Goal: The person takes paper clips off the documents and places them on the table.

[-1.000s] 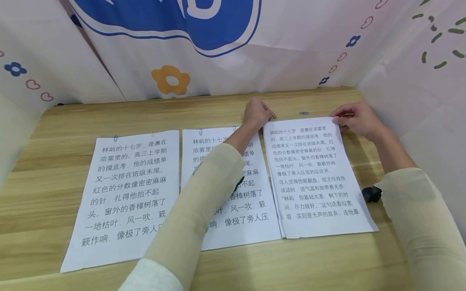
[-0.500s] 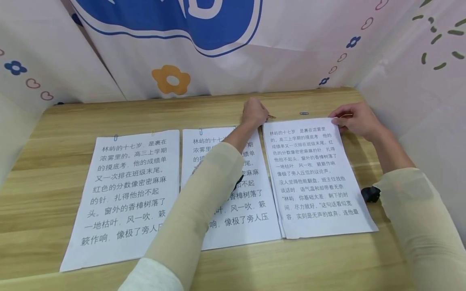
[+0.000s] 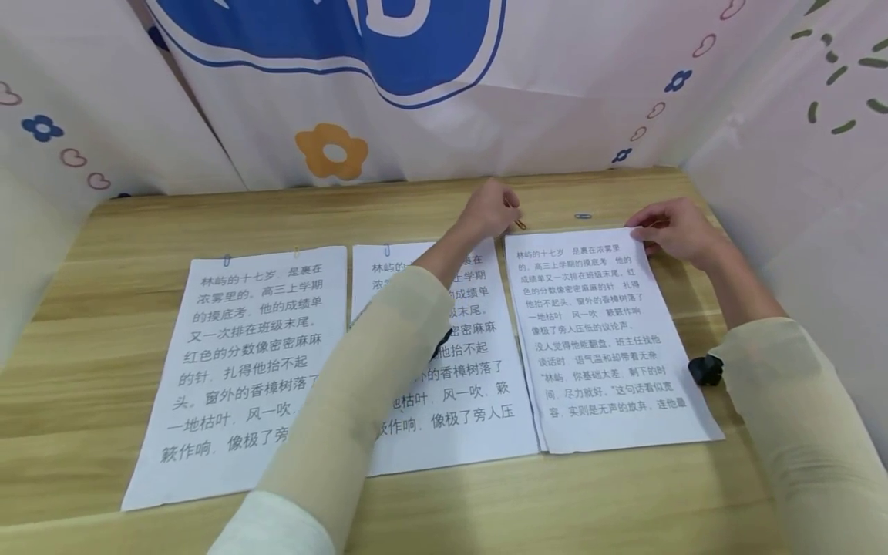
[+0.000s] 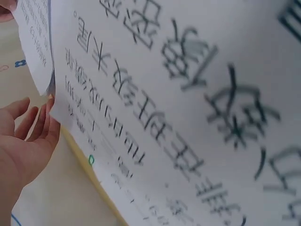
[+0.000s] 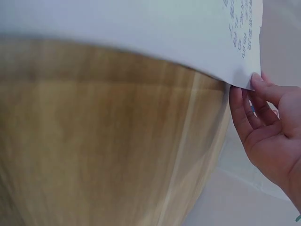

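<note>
Rectangular white paper stack [image 3: 597, 347] lies, in the head view, right of the white middle stack [image 3: 479, 401]; the left hand [image 3: 491, 208] pinches an orange wire paperclip [image 3: 520, 225]. Right wrist view: the right hand's [image 5: 273, 129] fingers clamp the first stack's corner. Likely light, floppy, slippery: squeeze the top edge.
</note>
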### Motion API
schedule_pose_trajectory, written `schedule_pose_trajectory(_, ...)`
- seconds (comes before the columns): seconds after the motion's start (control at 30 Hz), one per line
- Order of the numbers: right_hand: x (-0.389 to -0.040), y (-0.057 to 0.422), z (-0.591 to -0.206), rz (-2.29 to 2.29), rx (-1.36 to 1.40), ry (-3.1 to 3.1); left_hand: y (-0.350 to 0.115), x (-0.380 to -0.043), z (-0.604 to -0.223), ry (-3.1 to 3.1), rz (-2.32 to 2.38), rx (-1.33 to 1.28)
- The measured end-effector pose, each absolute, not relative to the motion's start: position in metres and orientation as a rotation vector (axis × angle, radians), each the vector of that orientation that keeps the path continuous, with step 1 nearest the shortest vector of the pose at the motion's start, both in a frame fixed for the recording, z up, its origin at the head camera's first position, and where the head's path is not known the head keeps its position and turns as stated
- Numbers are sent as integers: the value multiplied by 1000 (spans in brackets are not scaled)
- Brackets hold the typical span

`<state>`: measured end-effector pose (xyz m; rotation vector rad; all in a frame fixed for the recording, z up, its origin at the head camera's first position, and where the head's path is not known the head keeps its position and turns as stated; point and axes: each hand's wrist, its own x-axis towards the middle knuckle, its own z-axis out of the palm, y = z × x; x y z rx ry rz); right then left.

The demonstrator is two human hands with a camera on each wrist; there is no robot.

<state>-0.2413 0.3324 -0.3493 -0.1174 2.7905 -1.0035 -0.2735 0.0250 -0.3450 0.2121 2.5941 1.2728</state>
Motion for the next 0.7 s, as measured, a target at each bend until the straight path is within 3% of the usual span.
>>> schedule_pose_trajectory(0.2, -246, 330, -350, -986, -108, 2788, 11, -272, -332, 2580, 1193, 455)
schedule_pose_trajectory(0.7, -249, 334, -349, -794, -105, 2822, -40, -250, -292, 2658, 1095, 738)
